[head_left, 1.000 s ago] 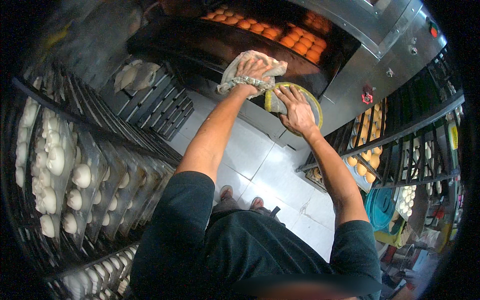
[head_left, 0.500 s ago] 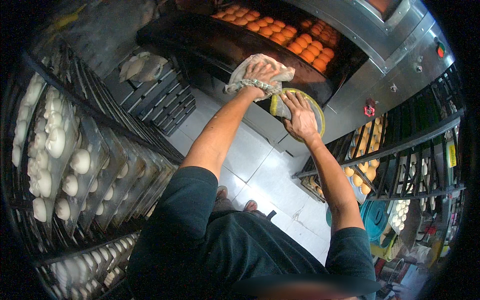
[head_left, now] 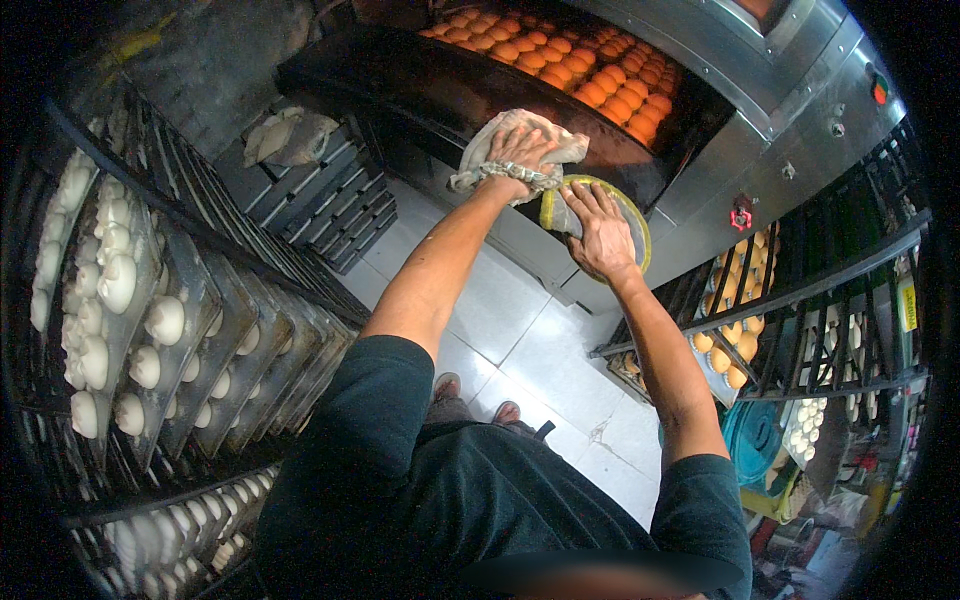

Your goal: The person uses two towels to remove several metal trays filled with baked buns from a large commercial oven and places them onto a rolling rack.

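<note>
Crumpled off-white cloth [head_left: 482, 142] lies directly under the left grip [head_left: 522, 148], whose fingers are spread flat across it, not clenched; a patterned strip crosses that wrist. Just beside it, the right grip [head_left: 602, 238] rests palm down, fingers extended, on a round grey pad with a yellow rim [head_left: 628, 212]. Neither palm shows, so how firmly each one presses I cannot tell. Both coverings seem to meet the near edge of the dark, lowered oven door [head_left: 420, 90], which spreads beyond the grips.

Past that door, rows of round, orange-lit buns [head_left: 594, 95] sit inside the steel oven [head_left: 785, 130], none drawn out; they look browned, though the glow makes the shade hard to judge. Out to the right of the right grip, golden buns [head_left: 747, 346] on a black metal rack [head_left: 800, 287] look already baked. Well to the left of the left grip, pale dough rounds [head_left: 117, 282] fill a tall rack of trays and look not yet baked, so plenty remains raw.
</note>
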{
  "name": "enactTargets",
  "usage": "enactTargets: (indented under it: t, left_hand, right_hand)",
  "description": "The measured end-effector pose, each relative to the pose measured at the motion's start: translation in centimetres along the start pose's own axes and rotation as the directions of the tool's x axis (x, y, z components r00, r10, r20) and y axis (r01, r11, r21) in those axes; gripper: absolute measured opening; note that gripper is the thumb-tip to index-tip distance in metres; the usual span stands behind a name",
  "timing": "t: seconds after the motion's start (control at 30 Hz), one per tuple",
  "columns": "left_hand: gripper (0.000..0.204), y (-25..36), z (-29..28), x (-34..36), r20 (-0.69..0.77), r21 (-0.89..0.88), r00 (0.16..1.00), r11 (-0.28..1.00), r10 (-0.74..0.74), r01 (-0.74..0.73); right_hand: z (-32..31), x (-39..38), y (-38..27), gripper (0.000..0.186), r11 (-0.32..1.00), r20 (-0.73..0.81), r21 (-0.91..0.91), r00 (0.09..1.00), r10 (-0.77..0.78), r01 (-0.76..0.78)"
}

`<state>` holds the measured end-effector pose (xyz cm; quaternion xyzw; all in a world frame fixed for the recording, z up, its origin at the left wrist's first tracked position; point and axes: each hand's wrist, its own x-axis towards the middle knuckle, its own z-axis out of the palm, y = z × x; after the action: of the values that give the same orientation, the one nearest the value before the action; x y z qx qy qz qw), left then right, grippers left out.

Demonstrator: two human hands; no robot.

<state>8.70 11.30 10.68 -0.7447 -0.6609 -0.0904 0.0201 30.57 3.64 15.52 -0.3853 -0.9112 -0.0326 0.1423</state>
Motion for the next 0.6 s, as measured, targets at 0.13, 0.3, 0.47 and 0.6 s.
enactTargets:
  t: [0.13, 0.3, 0.47, 0.6]
  left_hand:
    - [0.056, 0.49, -0.53, -0.18, 0.04, 0.005, 0.999, 1.0, -0.005, 0.005]
    - [0.056, 0.34, -0.15, -0.46, 0.019, 0.015, 1.0, 1.0, 0.003, -0.003]
    - [0.056, 0.27, 0.14, -0.69, 0.003, 0.014, 1.0, 1.0, -0.001, 0.001]
    - [0.057, 0.52, -0.09, -0.98, -0.011, 0.001, 1.0, 1.0, 0.002, -0.002]
  right_hand:
    - [-0.06, -0.18, 0.1, 0.075, 1.0, -0.006, 0.009, 1.0, 0.003, -0.003]
    - [0.03, -0.21, 0.17, 0.074, 1.0, -0.021, 0.016, 1.0, -0.003, 0.003]
    - [0.24, -0.23, 0.28, 0.075, 1.0, -0.025, 0.015, 1.0, -0.005, 0.005]
    - [0.16, -0.23, 0.29, 0.074, 1.0, -0.027, 0.013, 1.0, -0.001, 0.002]
